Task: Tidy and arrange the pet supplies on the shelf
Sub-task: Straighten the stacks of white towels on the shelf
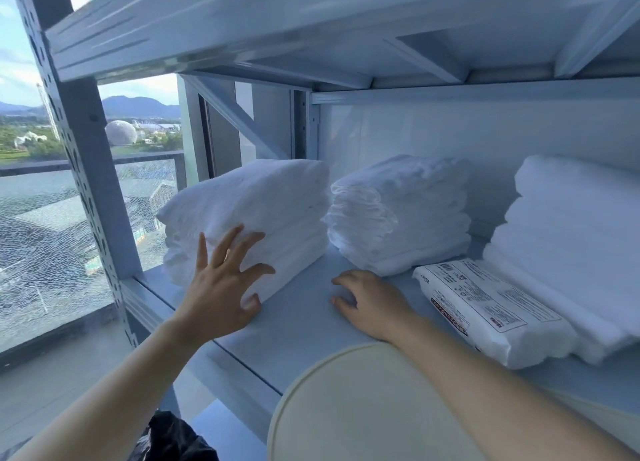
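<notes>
Your left hand (221, 287), spread wide, presses the left pile (256, 214) beside the middle pile (398, 214). Your right hand (370, 304) rests loose and empty before it. Piles look lined up; packet (485, 308) right of it seems askew.

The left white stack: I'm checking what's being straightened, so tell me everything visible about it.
The left white stack is a pile of soft, folded, padded-looking sheets, edges uneven, lying flat at the left end of the shelf, close beside the middle stack. The left hand presses spread fingers against its front.
</notes>
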`<control>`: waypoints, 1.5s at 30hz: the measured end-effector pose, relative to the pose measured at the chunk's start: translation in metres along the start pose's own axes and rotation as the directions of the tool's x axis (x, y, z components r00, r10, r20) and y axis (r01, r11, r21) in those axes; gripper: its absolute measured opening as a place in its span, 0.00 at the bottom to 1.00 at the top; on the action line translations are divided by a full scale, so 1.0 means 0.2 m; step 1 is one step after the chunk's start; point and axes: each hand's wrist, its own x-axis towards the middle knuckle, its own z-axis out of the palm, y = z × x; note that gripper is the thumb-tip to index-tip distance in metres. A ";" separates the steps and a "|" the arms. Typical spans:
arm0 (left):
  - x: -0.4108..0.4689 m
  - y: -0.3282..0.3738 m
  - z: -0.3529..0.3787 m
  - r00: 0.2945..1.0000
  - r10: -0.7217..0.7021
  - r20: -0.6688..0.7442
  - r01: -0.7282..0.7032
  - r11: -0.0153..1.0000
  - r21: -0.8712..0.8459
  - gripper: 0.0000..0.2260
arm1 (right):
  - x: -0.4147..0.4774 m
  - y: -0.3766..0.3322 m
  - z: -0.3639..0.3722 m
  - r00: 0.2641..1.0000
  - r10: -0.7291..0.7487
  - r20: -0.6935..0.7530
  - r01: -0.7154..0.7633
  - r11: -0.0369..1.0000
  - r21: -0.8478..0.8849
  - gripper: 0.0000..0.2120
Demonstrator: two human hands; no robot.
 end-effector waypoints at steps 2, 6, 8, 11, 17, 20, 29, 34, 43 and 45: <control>0.03 0.03 -0.01 0.999 0.012 -0.035 -0.011 1.000 0.014 0.17 | 0.02 0.00 -0.03 0.999 -0.015 -0.052 0.012 0.999 -0.049 0.20; 0.15 0.10 -0.01 0.995 0.025 -0.095 -0.024 1.000 0.018 0.13 | 0.07 0.02 -0.12 0.988 -0.062 -0.143 0.036 0.983 -0.182 0.20; 0.22 0.15 0.00 0.993 -0.009 -0.114 0.011 1.000 0.020 0.14 | 0.09 0.04 -0.18 0.975 -0.080 -0.207 0.031 0.972 -0.231 0.20; 0.31 0.23 0.03 0.990 -0.009 -0.139 0.008 1.000 -0.009 0.15 | 0.12 0.07 -0.25 0.960 -0.091 -0.265 0.003 0.950 -0.312 0.20; 0.46 0.34 0.14 0.986 0.126 -0.105 -0.139 0.983 -0.120 0.17 | 0.18 0.12 -0.27 0.976 -0.007 -0.218 -0.092 0.894 -0.438 0.28; 0.53 0.36 0.21 0.990 0.137 -0.044 -0.143 0.977 -0.156 0.18 | 0.20 0.12 -0.25 0.983 0.023 -0.181 -0.108 0.873 -0.476 0.29; 0.61 0.35 0.40 0.994 0.026 0.109 0.005 0.961 -0.275 0.24 | 0.25 0.16 -0.26 0.983 0.056 -0.172 -0.141 0.836 -0.530 0.11; 0.63 0.37 0.44 0.996 0.007 0.094 0.021 0.955 -0.296 0.23 | 0.22 0.17 -0.30 0.980 0.106 -0.171 -0.182 0.833 -0.523 0.11; 0.72 0.52 0.46 0.997 -0.023 0.070 0.048 0.922 -0.384 0.17 | 0.13 0.19 -0.38 0.978 0.146 -0.149 -0.202 0.846 -0.493 0.15; 0.74 0.53 0.47 0.998 -0.036 0.054 0.054 0.918 -0.393 0.15 | 0.13 0.20 -0.39 0.976 0.163 -0.145 -0.213 0.853 -0.477 0.14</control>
